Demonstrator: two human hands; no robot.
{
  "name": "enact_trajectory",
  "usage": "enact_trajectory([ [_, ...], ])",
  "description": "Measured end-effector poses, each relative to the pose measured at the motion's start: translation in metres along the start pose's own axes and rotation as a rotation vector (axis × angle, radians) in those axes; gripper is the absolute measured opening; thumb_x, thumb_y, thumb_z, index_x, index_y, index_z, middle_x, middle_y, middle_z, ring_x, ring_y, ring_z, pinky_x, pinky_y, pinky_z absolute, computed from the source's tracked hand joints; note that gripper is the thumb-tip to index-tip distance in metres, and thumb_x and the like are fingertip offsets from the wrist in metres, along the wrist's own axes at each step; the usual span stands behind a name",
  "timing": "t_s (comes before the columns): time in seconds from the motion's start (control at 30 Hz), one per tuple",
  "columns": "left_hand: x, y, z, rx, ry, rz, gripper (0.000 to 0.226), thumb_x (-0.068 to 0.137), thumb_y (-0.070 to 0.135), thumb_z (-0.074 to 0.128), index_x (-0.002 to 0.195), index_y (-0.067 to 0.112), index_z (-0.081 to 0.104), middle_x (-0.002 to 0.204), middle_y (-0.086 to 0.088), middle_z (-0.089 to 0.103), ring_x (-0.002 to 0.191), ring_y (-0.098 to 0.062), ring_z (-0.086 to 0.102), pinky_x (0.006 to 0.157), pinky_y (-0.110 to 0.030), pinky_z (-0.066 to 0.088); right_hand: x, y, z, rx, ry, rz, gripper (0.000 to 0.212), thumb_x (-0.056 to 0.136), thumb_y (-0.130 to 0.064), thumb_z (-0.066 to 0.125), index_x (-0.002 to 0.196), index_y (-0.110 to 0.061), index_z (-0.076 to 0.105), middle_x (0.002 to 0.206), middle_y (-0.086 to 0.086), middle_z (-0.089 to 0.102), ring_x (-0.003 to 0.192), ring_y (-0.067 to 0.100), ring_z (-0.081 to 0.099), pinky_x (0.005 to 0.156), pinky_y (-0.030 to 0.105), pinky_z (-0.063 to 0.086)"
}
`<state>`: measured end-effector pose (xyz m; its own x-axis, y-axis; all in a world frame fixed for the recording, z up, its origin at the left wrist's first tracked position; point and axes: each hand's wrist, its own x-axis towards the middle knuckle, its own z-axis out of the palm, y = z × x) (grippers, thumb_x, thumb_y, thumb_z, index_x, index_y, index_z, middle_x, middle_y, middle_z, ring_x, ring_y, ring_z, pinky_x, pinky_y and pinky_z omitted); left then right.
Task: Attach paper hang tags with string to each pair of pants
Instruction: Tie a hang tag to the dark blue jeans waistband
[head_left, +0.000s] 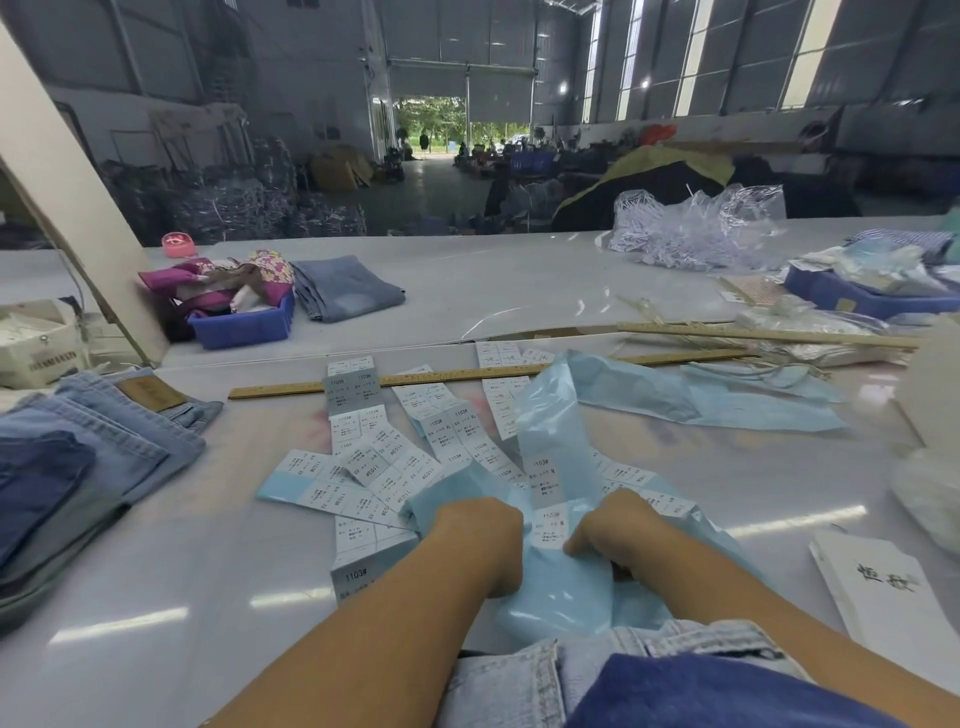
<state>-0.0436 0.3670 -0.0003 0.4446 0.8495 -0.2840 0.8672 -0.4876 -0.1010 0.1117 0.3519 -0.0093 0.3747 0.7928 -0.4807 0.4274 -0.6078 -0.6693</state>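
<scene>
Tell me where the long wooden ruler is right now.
In the head view, the wooden ruler lies flat across the table's middle, beyond both hands, among the upper label sheets.

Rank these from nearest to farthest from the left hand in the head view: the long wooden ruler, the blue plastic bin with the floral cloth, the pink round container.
Measured from the left hand:
1. Long wooden ruler, lying across the table beyond the scattered labels.
2. Blue plastic bin with the floral cloth, farther back on the left.
3. Pink round container, behind the bin at the table's far left edge.
</scene>
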Motion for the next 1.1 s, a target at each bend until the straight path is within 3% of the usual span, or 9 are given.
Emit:
enact_trajectory([
  [0.17,0.003,-0.007,0.000,-0.051,0.102,-0.159,0.038,0.093,0.024,0.043,0.129,0.015,0.042,0.123,-0.007,0.049,0.109,-0.027,0.050,0.077,-0.038,0.036,0.007,-0.001,0.002,0.372,0.040,-0.164,0.030,0.078,0.006,0.070,0.101,-0.013,0.066,0.097,0.010,0.072,0.085,0.030,0.069,0.083,0.046,0.058],
  [0.23,0.005,-0.012,-0.002,-0.111,0.250,-0.171,0.038,0.095,0.030,0.040,0.130,0.015,0.040,0.127,-0.008,0.045,0.112,-0.028,0.046,0.084,-0.040,0.036,0.008,-0.002,0.003,0.465,0.030,-0.213,0.030,0.080,0.009,0.066,0.100,-0.012,0.068,0.093,0.011,0.074,0.085,0.033,0.071,0.084,0.049,0.058],
  [0.33,0.006,-0.020,-0.008,-0.316,0.551,-0.060,0.040,0.097,0.044,0.042,0.127,0.019,0.048,0.120,-0.002,0.050,0.107,-0.023,0.049,0.091,-0.038,0.041,0.006,-0.004,0.005,0.551,-0.020,-0.281,0.030,0.080,0.012,0.064,0.099,-0.011,0.070,0.084,0.007,0.077,0.079,0.029,0.073,0.075,0.042,0.060],
  [0.47,0.003,-0.014,-0.011,-0.277,0.774,0.145,0.037,0.088,0.044,0.059,0.116,0.020,0.052,0.110,0.000,0.050,0.099,-0.021,0.049,0.089,-0.035,0.038,0.000,-0.007,0.005,0.573,-0.041,-0.338,0.034,0.079,0.010,0.065,0.103,-0.014,0.067,0.091,0.008,0.076,0.083,0.029,0.073,0.071,0.040,0.060],
  [0.53,0.004,-0.012,-0.009,-0.206,0.782,0.191,0.038,0.087,0.042,0.063,0.115,0.020,0.050,0.113,-0.002,0.048,0.102,-0.023,0.048,0.091,-0.035,0.038,-0.003,-0.008,0.005,0.580,-0.077,-0.360,0.039,0.078,0.010,0.067,0.108,-0.015,0.066,0.097,0.010,0.075,0.087,0.032,0.071,0.080,0.046,0.060],
  [0.7,0.009,-0.020,-0.002,-0.122,0.642,0.148,0.036,0.095,0.050,0.047,0.117,0.023,0.057,0.120,0.000,0.051,0.109,-0.022,0.047,0.095,-0.038,0.032,-0.006,-0.009,0.006,0.560,-0.123,-0.423,0.048,0.077,0.013,0.068,0.117,-0.014,0.062,0.103,0.013,0.072,0.096,0.034,0.069,0.089,0.051,0.056],
  [0.83,0.009,-0.021,-0.005,-0.195,0.546,0.138,0.035,0.097,0.048,0.043,0.106,0.023,0.066,0.105,0.000,0.061,0.100,-0.022,0.054,0.088,-0.037,0.033,-0.006,-0.007,0.008,0.462,-0.163,-0.471,0.051,0.078,0.009,0.070,0.119,-0.020,0.061,0.101,0.007,0.074,0.088,0.026,0.072,0.081,0.042,0.060],
  [0.97,0.006,-0.021,-0.006,-0.150,0.593,0.142,0.032,0.099,0.043,0.041,0.100,0.021,0.065,0.099,0.000,0.062,0.095,-0.022,0.056,0.085,-0.038,0.033,-0.004,-0.007,0.011,0.460,-0.213,-0.478,0.052,0.081,0.009,0.068,0.123,-0.021,0.061,0.106,0.009,0.073,0.095,0.032,0.071,0.088,0.050,0.057],
  [1.1,0.004,-0.020,-0.007,-0.027,0.686,0.223,0.027,0.094,0.041,0.045,0.099,0.018,0.057,0.098,-0.004,0.061,0.090,-0.026,0.056,0.081,-0.037,0.031,-0.003,-0.005,0.010,0.455,-0.235,-0.493,0.049,0.080,0.008,0.069,0.118,-0.023,0.063,0.099,0.007,0.075,0.090,0.030,0.072,0.082,0.046,0.060],
])
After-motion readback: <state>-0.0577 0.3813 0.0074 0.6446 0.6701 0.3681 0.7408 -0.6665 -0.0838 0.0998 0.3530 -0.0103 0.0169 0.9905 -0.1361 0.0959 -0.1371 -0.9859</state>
